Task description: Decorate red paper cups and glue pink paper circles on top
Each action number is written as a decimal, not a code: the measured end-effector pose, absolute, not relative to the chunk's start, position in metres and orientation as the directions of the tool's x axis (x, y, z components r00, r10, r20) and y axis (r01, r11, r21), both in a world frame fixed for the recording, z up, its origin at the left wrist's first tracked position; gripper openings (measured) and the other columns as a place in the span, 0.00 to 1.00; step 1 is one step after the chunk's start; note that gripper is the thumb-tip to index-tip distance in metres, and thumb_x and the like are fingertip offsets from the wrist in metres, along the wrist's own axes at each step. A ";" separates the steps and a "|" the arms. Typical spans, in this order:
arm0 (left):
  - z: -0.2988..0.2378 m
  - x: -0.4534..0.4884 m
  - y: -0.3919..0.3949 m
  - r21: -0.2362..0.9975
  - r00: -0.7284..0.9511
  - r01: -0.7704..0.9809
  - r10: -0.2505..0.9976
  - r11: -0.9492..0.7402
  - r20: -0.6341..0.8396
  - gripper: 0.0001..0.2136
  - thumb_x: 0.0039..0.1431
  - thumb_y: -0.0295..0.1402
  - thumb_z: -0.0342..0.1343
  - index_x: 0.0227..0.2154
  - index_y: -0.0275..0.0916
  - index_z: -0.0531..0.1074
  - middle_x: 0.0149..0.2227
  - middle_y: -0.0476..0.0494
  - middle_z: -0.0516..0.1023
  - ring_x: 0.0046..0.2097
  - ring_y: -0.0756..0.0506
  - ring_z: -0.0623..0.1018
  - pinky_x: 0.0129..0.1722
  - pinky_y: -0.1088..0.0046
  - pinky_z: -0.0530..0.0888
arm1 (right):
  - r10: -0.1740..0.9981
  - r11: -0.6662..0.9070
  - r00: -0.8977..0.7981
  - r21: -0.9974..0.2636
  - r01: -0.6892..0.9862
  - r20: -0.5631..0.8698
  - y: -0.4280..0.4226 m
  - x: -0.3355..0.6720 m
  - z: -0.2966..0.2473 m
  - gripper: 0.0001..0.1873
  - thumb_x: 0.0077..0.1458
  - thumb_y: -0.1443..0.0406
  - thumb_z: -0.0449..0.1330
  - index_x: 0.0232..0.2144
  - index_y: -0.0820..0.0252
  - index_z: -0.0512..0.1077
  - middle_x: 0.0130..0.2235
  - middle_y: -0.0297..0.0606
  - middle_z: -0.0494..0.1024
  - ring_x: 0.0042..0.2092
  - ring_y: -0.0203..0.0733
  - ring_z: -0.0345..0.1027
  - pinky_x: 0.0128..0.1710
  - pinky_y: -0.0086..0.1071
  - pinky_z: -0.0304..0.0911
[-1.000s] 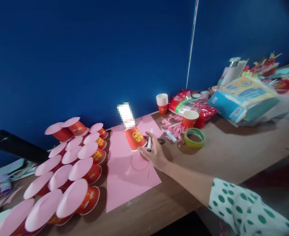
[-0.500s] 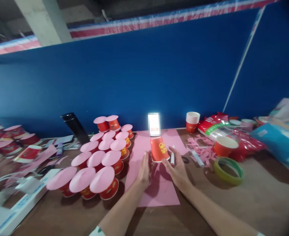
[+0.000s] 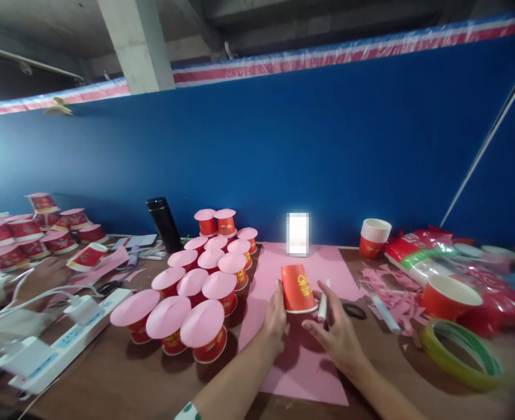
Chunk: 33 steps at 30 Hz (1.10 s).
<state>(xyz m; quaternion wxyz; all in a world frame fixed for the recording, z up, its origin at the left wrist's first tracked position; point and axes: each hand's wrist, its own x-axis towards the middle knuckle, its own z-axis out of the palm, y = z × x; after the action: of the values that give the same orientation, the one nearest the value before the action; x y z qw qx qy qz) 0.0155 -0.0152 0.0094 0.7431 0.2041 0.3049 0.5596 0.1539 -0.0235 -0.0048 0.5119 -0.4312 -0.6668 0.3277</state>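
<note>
A red paper cup (image 3: 298, 290) with yellow lettering is held mouth down and slightly tilted over a pink paper sheet (image 3: 303, 373). The fingers of my left hand (image 3: 277, 318) press against its left side. My right hand (image 3: 338, 335) is just right of the cup, its thumb apart from the cup wall. A white glue stick (image 3: 323, 306) sits within the fingers of that hand, partly hidden. To the left, several upturned red cups topped with pink paper discs (image 3: 202, 322) stand in rows.
A black bottle (image 3: 164, 224), power strip (image 3: 76, 338) and another person's hand (image 3: 42, 283) are on the left. To the right are stacked cups (image 3: 374, 239), pink scraps (image 3: 397, 294), a tape roll (image 3: 458, 356) and a red plastic package (image 3: 419, 248). A blurred bright rectangle (image 3: 298, 233) stands at the back.
The view has turned left, so everything appears further right. My right thumb has come away from the cup, while my left hand still holds it.
</note>
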 end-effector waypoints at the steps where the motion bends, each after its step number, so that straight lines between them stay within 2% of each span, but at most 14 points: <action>1: 0.010 0.015 -0.015 0.645 0.169 -0.707 0.955 0.290 -0.243 0.29 0.56 0.52 0.47 0.50 0.32 0.68 0.35 0.35 0.79 0.36 0.40 0.79 0.37 0.66 0.72 | 0.898 0.440 -0.106 -0.862 0.253 0.427 -0.024 0.155 -0.003 0.44 0.45 0.58 0.66 0.60 0.58 0.51 0.53 0.51 0.69 0.49 0.49 0.69 0.40 0.36 0.72; 3: 0.009 0.013 -0.013 0.648 0.120 -0.706 0.950 0.286 -0.288 0.29 0.56 0.52 0.48 0.47 0.30 0.70 0.34 0.34 0.79 0.35 0.39 0.79 0.38 0.65 0.72 | 0.860 0.500 -0.064 -0.812 0.300 0.506 -0.026 0.158 0.001 0.43 0.46 0.59 0.65 0.60 0.58 0.51 0.53 0.51 0.68 0.45 0.47 0.71 0.36 0.35 0.72; 7: 0.006 0.009 -0.010 0.618 0.091 -0.747 0.958 0.246 -0.271 0.26 0.56 0.50 0.50 0.45 0.29 0.70 0.35 0.35 0.79 0.36 0.41 0.79 0.41 0.65 0.72 | 0.739 0.581 0.082 -0.695 0.423 0.668 -0.031 0.162 0.010 0.19 0.57 0.63 0.55 0.51 0.58 0.63 0.43 0.45 0.74 0.40 0.43 0.72 0.38 0.37 0.70; 9: 0.006 0.006 -0.009 0.568 0.104 -0.784 0.955 0.250 -0.276 0.24 0.57 0.48 0.51 0.44 0.28 0.70 0.36 0.35 0.78 0.36 0.42 0.78 0.42 0.66 0.72 | 0.724 0.598 0.080 -0.681 0.422 0.685 -0.034 0.164 0.012 0.13 0.60 0.64 0.51 0.47 0.57 0.66 0.38 0.42 0.75 0.35 0.41 0.71 0.36 0.36 0.70; 12: 0.009 0.000 -0.010 0.421 0.243 -0.841 0.932 0.341 -0.270 0.23 0.58 0.45 0.50 0.44 0.26 0.70 0.37 0.33 0.78 0.38 0.42 0.78 0.43 0.66 0.72 | 0.742 0.613 0.012 -0.687 0.389 0.670 -0.037 0.166 0.009 0.12 0.61 0.64 0.49 0.45 0.57 0.68 0.33 0.39 0.75 0.29 0.40 0.69 0.31 0.35 0.69; 15: 0.013 -0.007 -0.012 0.337 0.386 -0.839 0.904 0.426 -0.184 0.20 0.57 0.41 0.49 0.44 0.28 0.70 0.36 0.33 0.78 0.38 0.42 0.78 0.42 0.66 0.72 | 0.723 0.613 0.040 -0.667 0.423 0.690 -0.036 0.168 0.001 0.10 0.59 0.62 0.51 0.36 0.56 0.72 0.29 0.39 0.75 0.31 0.43 0.71 0.33 0.38 0.70; 18: 0.013 -0.012 -0.014 0.346 0.447 -0.820 0.887 0.457 -0.112 0.19 0.57 0.39 0.49 0.44 0.28 0.71 0.36 0.33 0.77 0.37 0.43 0.78 0.38 0.68 0.73 | 0.702 0.594 0.111 -0.664 0.454 0.703 -0.032 0.170 -0.006 0.12 0.59 0.59 0.52 0.33 0.56 0.73 0.30 0.41 0.76 0.32 0.46 0.72 0.33 0.39 0.70; 22: 0.010 -0.012 -0.016 0.370 0.502 -0.788 0.862 0.491 -0.074 0.19 0.56 0.39 0.50 0.44 0.28 0.71 0.36 0.32 0.77 0.35 0.42 0.78 0.34 0.69 0.73 | 0.717 0.602 0.077 -0.671 0.434 0.693 -0.031 0.168 -0.003 0.13 0.60 0.61 0.51 0.41 0.57 0.72 0.37 0.43 0.77 0.36 0.45 0.73 0.35 0.38 0.71; 26: 0.009 -0.010 -0.016 0.378 0.523 -0.779 0.851 0.501 -0.049 0.19 0.56 0.39 0.49 0.44 0.28 0.71 0.36 0.32 0.77 0.36 0.42 0.78 0.37 0.67 0.73 | 0.717 0.618 0.049 -0.667 0.416 0.695 -0.034 0.165 0.006 0.14 0.61 0.63 0.49 0.46 0.58 0.69 0.40 0.44 0.75 0.38 0.43 0.72 0.36 0.36 0.70; 29: 0.010 -0.010 -0.016 0.382 0.527 -0.777 0.849 0.501 -0.043 0.19 0.57 0.39 0.49 0.44 0.28 0.70 0.37 0.32 0.77 0.38 0.41 0.78 0.38 0.67 0.72 | 0.724 0.612 0.055 -0.678 0.408 0.687 -0.036 0.164 0.010 0.14 0.61 0.62 0.49 0.47 0.58 0.68 0.40 0.44 0.75 0.36 0.42 0.72 0.34 0.35 0.70; 33: 0.010 -0.010 -0.016 0.362 0.537 -0.776 0.842 0.517 -0.051 0.21 0.56 0.40 0.50 0.45 0.27 0.69 0.38 0.31 0.76 0.39 0.41 0.77 0.40 0.66 0.71 | 0.735 0.596 0.078 -0.696 0.399 0.674 -0.036 0.163 0.010 0.12 0.60 0.62 0.50 0.43 0.58 0.68 0.34 0.40 0.74 0.30 0.40 0.70 0.30 0.33 0.69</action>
<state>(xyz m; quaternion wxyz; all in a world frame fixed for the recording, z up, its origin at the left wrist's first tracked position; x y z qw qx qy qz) -0.0096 -0.0157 0.0101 0.8637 0.1496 0.1107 0.4683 0.1634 -0.0365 0.0097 0.5975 -0.4267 -0.6643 0.1402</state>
